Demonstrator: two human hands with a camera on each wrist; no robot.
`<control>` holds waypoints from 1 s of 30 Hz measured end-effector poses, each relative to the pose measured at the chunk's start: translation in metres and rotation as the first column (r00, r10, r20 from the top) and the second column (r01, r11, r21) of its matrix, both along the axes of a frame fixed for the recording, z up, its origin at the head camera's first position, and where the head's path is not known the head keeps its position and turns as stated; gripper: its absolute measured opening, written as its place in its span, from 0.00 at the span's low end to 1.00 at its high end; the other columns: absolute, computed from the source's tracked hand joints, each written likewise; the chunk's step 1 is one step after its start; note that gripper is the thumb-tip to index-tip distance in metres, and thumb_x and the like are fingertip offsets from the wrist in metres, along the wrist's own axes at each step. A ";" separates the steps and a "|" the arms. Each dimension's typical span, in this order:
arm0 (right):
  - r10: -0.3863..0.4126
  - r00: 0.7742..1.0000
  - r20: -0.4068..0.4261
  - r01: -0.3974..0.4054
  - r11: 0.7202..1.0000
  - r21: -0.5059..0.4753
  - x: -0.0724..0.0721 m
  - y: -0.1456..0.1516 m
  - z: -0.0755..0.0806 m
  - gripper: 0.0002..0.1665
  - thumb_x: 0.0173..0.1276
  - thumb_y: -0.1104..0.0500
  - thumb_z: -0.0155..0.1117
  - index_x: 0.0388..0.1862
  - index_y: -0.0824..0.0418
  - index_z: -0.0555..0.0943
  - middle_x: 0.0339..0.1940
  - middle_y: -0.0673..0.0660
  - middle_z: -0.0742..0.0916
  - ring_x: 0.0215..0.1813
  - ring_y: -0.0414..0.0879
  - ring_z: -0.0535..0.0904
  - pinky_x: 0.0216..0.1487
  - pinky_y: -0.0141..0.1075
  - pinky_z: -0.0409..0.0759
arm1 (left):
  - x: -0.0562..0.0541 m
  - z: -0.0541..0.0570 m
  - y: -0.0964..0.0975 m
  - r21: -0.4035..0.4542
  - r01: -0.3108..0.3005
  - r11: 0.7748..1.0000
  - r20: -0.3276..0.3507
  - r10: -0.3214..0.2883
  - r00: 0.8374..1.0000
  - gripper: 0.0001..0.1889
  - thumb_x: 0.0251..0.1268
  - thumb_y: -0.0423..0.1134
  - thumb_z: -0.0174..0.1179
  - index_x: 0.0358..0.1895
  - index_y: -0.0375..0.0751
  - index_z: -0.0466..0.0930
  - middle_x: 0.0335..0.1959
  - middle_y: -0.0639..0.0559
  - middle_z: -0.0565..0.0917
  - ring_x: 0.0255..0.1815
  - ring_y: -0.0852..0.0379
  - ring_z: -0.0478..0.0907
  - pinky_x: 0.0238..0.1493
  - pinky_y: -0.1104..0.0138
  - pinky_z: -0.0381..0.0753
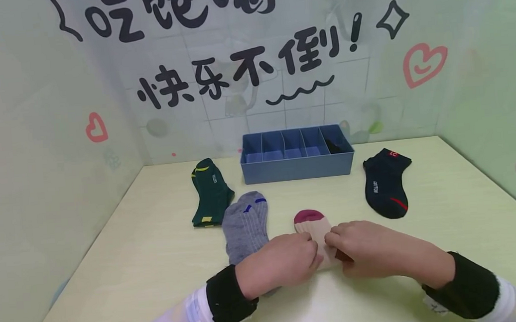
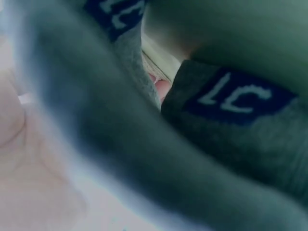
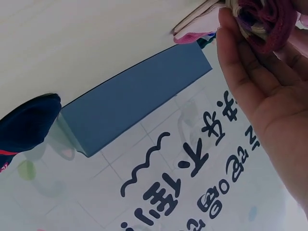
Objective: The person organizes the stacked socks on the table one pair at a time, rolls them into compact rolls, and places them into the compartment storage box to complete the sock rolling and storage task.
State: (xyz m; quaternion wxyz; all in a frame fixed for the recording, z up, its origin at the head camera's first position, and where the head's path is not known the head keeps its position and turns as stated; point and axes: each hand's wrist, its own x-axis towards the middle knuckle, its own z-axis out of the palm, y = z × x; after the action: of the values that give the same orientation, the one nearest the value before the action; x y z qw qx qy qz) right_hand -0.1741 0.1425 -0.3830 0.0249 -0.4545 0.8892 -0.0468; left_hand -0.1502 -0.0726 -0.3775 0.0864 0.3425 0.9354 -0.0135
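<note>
A pale pink sock [image 1: 313,225] with a maroon toe lies on the table between both hands, toe pointing away from me. My left hand [image 1: 285,260] grips its left side with curled fingers. From the right, my right hand [image 1: 372,248] pinches the opposite side near the cuff. In the right wrist view, a bunched maroon cuff [image 3: 272,21] sits against the right fingers. Grey socks [image 1: 246,226] with blue marks lie partly under my left forearm. Their cuffs [image 2: 236,101], navy-patched with white lettering, block most of the left wrist view.
Dark green socks [image 1: 211,194] with yellow marks lie at the left, touching the grey ones. A blue divided box [image 1: 298,169] stands at the back, a dark item [image 1: 332,147] in its rightmost compartment. Navy socks [image 1: 386,184] with red marks lie at the right.
</note>
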 end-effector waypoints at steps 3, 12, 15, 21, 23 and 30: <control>-0.020 0.998 0.056 0.022 0.999 -0.041 -0.005 0.003 0.001 0.13 0.60 0.62 0.75 0.39 0.51 0.80 0.29 0.41 0.75 0.31 0.33 0.68 0.34 0.27 0.70 | 0.000 0.000 0.001 0.001 -0.009 1.000 -0.004 0.009 1.000 0.18 0.85 0.50 0.53 0.61 0.41 0.79 0.43 0.54 0.85 0.37 0.63 0.77 0.45 0.72 0.82; 0.010 1.000 0.024 -0.008 0.996 -0.093 -0.011 0.008 -0.002 0.13 0.65 0.59 0.74 0.49 0.54 0.87 0.39 0.45 0.84 0.36 0.34 0.73 0.39 0.28 0.79 | 0.000 0.000 0.003 0.005 -0.032 0.999 0.011 0.031 0.999 0.21 0.82 0.48 0.59 0.67 0.40 0.75 0.48 0.53 0.87 0.41 0.63 0.81 0.53 0.70 0.85; 0.040 0.996 -0.085 -0.051 0.991 -0.121 -0.010 0.009 -0.005 0.11 0.63 0.60 0.74 0.45 0.53 0.87 0.41 0.47 0.83 0.38 0.35 0.73 0.40 0.29 0.79 | -0.002 0.001 0.001 0.014 -0.022 1.000 0.001 0.022 1.000 0.20 0.81 0.49 0.60 0.65 0.42 0.79 0.47 0.52 0.86 0.41 0.62 0.78 0.53 0.71 0.84; 0.051 0.990 -0.131 -0.067 0.991 -0.119 -0.007 0.007 -0.002 0.10 0.65 0.60 0.77 0.45 0.56 0.90 0.42 0.49 0.85 0.39 0.38 0.77 0.43 0.31 0.84 | -0.002 0.001 -0.003 0.017 -0.012 1.000 -0.062 0.013 0.998 0.16 0.80 0.50 0.61 0.58 0.43 0.86 0.49 0.50 0.82 0.43 0.59 0.74 0.47 0.70 0.84; 0.047 0.991 -0.124 -0.061 0.992 -0.110 -0.006 0.006 0.000 0.11 0.65 0.60 0.78 0.46 0.57 0.90 0.41 0.49 0.86 0.39 0.38 0.79 0.44 0.32 0.86 | -0.002 0.001 -0.003 0.030 -0.010 1.000 -0.066 0.012 0.998 0.16 0.80 0.49 0.61 0.56 0.43 0.87 0.47 0.50 0.81 0.41 0.59 0.74 0.42 0.71 0.84; 0.014 0.992 -0.128 -0.025 0.996 -0.085 0.000 0.003 0.003 0.13 0.64 0.60 0.80 0.38 0.51 0.81 0.27 0.42 0.78 0.29 0.33 0.67 0.32 0.26 0.72 | -0.002 0.000 -0.001 0.025 0.032 0.999 -0.096 -0.030 0.995 0.10 0.78 0.45 0.64 0.49 0.44 0.89 0.39 0.53 0.79 0.34 0.61 0.71 0.38 0.77 0.75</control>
State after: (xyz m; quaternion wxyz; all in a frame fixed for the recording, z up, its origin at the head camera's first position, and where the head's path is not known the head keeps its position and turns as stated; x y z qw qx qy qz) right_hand -0.1738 0.1452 -0.3796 -0.0513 -0.4657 0.8817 -0.0559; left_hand -0.1523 -0.0741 -0.3772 0.0370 0.3572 0.9331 -0.0186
